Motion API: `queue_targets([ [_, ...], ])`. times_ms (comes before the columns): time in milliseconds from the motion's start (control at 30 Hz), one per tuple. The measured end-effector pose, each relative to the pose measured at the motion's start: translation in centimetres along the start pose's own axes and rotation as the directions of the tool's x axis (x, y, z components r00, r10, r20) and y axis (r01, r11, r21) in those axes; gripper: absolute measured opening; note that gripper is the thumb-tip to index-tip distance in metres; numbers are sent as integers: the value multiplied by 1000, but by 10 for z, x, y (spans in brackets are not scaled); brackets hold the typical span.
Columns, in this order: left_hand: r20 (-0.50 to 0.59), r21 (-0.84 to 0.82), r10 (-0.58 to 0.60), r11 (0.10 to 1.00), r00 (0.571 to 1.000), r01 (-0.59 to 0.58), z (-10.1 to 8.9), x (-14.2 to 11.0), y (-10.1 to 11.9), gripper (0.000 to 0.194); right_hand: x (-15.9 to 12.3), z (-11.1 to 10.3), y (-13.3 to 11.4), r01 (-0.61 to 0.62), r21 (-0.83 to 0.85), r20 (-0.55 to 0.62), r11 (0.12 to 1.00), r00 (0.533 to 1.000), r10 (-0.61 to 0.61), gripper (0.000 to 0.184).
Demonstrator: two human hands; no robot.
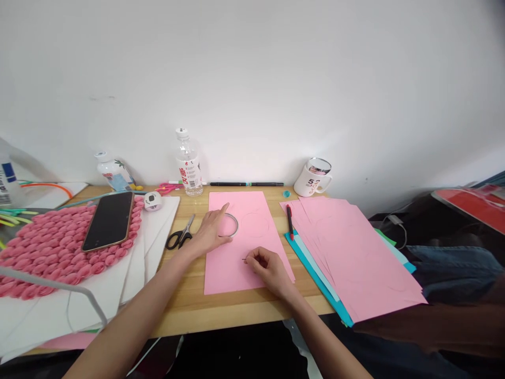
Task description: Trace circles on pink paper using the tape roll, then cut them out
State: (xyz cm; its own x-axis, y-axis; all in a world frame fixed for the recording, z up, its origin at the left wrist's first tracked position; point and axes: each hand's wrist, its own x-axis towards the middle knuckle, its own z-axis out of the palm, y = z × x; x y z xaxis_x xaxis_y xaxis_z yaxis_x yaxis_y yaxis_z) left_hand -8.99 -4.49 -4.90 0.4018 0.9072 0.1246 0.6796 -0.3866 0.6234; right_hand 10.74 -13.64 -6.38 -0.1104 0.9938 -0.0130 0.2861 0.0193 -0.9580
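A sheet of pink paper (224, 276) lies in front of me with a faint round outline at its upper right. My left hand (211, 230) rests on its left side, thumb and forefinger spread against the edge of a thin grey ring (238, 225); the ring's left part is hidden under the hand. Lower on the sheet, my right hand (268, 267) is closed in a pinch on a thin dark stick (244, 259), of which only a short tip shows. Just left of the paper lie black-handled scissors (181, 237).
Pink sheets (355, 252) over blue ones, with a red-and-black pen (290, 221), lie right. A mug (311, 179), a water bottle (190, 168) and dark pens (246, 184) line the wall. Left are a phone (109, 221), pink petals (51, 245) and white sheets (152, 247). Someone's jeans (445, 268) show right.
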Motion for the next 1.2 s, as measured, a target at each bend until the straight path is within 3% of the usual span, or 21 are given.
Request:
queue_targets([
  [200,-40,-39,-26,999,999,24,1,1,-4,97,-2,-1,0,2,23,5,1000,1000,-2,18],
  [333,-50,5,-34,999,998,34,-4,-3,10,105,-2,-3,0,-4,59,29,998,1000,2,16],
  [467,-72,-87,21,996,997,-27,-3,-31,29,111,1,-7,0,-53,185,-46,981,997,62,22],
  [667,-20,-215,-46,976,999,41,16,-67,34,118,6,-13,5,-104,371,-109,923,982,154,35],
  [1000,50,-224,-78,971,996,87,19,-68,33,125,6,-13,-1,-146,392,-102,908,974,201,33],
  [1200,35,-227,-72,971,997,79,19,-71,30,130,6,-13,-1,-150,333,-99,931,976,193,29],
])
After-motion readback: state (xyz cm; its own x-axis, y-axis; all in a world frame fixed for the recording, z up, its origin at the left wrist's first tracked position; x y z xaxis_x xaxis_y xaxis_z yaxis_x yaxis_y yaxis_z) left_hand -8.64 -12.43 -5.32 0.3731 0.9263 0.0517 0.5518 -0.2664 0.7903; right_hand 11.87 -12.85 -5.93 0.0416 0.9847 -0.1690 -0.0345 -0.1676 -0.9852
